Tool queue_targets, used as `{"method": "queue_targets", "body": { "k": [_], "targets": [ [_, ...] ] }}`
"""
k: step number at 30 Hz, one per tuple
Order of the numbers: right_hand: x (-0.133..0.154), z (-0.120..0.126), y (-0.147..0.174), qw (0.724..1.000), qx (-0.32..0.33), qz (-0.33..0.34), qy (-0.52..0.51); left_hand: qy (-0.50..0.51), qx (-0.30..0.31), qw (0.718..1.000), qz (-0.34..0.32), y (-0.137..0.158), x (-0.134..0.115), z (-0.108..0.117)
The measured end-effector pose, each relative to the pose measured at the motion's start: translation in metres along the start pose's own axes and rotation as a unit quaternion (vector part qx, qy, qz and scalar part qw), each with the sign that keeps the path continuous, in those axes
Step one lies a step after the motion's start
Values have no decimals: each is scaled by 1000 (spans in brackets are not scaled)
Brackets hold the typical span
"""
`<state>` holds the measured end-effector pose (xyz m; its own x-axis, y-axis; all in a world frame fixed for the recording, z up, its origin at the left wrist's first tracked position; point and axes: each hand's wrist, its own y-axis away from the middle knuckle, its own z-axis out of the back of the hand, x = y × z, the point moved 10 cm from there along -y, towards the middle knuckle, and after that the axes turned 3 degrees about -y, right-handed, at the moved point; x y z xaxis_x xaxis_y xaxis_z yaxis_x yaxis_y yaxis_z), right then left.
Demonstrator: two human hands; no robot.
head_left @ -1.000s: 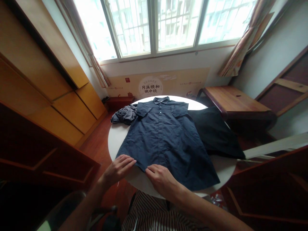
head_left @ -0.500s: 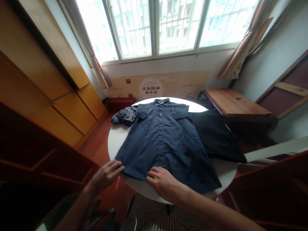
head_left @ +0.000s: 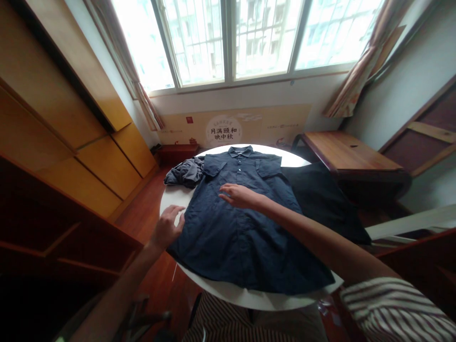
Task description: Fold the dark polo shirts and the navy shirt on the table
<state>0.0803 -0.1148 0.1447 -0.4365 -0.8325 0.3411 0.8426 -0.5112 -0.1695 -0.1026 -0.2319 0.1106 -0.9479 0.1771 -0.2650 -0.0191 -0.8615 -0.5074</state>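
Note:
A dark blue short-sleeved shirt (head_left: 217, 237) lies spread front up on the round white table (head_left: 213, 285), its collar at the far side and its hem towards me. Beside the shirt's left edge is my left hand (head_left: 170, 224), thumb and fingers apart with nothing between them. My right hand (head_left: 237, 195) is over the upper left part of the shirt front, fingers stretched out and holding nothing. Whether its fingertips touch the cloth I cannot tell.
A crumpled grey garment (head_left: 185, 172) lies at the table's far left. Flat black cloth (head_left: 320, 199) extends under the shirt's right side and over the table edge. A wooden desk (head_left: 351, 151) stands at the back right, yellow cabinets (head_left: 107, 166) on the left.
Both hands have let go of the hem. My right hand has moved up over the shirt front, my left slightly forward along its left side. The shirt's hem has shifted nearer to me.

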Motion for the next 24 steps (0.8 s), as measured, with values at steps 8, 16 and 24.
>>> {"method": "queue_targets", "body": {
  "k": [8, 16, 24],
  "targets": [
    [-39, -18, -51, 999, -25, -43, 14, 7, 153, 966, 211, -16, 72, -67],
    [-7, -85, -18, 999, 34, 5, 12, -56, 151, 964, 211, -13, 76, -49],
    [122, -128, 63, 970, 120, 188, -96, 31, 108, 990, -89, -100, -59, -72]
  ]
}}
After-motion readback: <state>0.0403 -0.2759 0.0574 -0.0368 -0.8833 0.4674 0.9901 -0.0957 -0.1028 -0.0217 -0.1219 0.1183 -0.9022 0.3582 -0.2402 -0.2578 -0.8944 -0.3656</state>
